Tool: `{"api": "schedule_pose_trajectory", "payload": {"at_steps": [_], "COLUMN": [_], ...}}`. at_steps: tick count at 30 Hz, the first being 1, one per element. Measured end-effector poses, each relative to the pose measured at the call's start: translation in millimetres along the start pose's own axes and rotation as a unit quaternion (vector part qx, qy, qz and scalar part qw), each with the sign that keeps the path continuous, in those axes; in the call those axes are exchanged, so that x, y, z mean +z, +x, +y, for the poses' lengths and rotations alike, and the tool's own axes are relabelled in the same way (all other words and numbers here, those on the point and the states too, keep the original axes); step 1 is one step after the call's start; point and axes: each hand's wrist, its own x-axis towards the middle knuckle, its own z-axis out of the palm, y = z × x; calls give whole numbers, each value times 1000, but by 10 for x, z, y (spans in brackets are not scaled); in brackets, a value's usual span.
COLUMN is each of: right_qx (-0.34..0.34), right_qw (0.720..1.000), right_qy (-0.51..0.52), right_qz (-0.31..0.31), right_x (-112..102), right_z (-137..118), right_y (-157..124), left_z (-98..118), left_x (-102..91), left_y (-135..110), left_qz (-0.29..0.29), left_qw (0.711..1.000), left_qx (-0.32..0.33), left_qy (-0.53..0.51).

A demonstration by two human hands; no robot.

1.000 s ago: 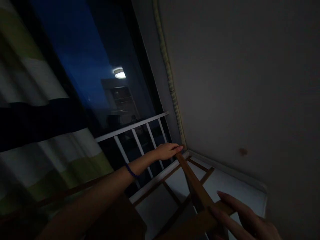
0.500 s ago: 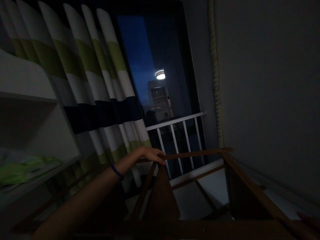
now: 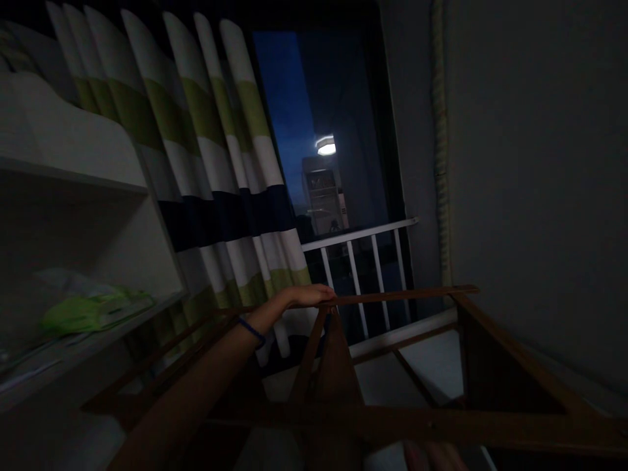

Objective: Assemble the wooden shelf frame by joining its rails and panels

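A brown wooden frame (image 3: 392, 418) with open compartments and a dividing panel spans the lower part of the dim view. My left hand (image 3: 311, 295), with a dark blue band at the wrist, is closed over its far rail (image 3: 392, 297), where the divider meets it. At the bottom edge, below the near rail, my right hand (image 3: 434, 456) shows only in part and very dark. Its fingers are mostly hidden, so its grip cannot be made out. A pale patch lies just left of it.
On the left stands a white shelf unit (image 3: 161, 255) holding a green packet of tissues (image 3: 98, 311). Behind the frame hang striped curtains (image 3: 235, 216) beside a window with a white railing (image 3: 363, 234). A wall with a wrapped pipe (image 3: 440, 150) rises at right.
The view has shifted, moving the scene rightward. My left hand now sits closed on the far rail. My right hand has gone from the lower right corner to the bottom, below the near rail.
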Motion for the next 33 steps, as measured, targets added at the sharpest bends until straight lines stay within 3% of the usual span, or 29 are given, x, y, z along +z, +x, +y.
{"api": "schedule_pose_trajectory", "payload": {"at_steps": [2, 4, 5, 9, 13, 19, 33], "right_qx": [29, 142, 161, 136, 123, 145, 156], "right_qw": [999, 978, 968, 950, 930, 910, 915], "right_qy": [40, 150, 184, 257, 322, 372, 357], "right_qz": [-2, -29, -52, -117, -128, -109, -101], "right_x": [352, 664, 794, 1154, 1376, 1531, 1453], "right_z": [1, 2, 2, 13, 33, 57, -4], "right_y": [296, 667, 851, 1338, 1393, 1340, 1361], "left_z": [-25, -52, -67, -141, -193, -203, -86], "left_x": [-38, -75, -89, -92, -62, -63, -38], "left_y": [-7, -23, -32, -42, -4, 20, -31], "left_qz": [10, 13, 13, 5, -4, -17, -17], "left_qw": [1000, 1000, 1000, 1000, 1000, 999, 999], "left_qx": [-7, -15, -18, -19, -8, 4, 21], "left_qy": [7, 15, 17, 12, -8, -28, -44]}}
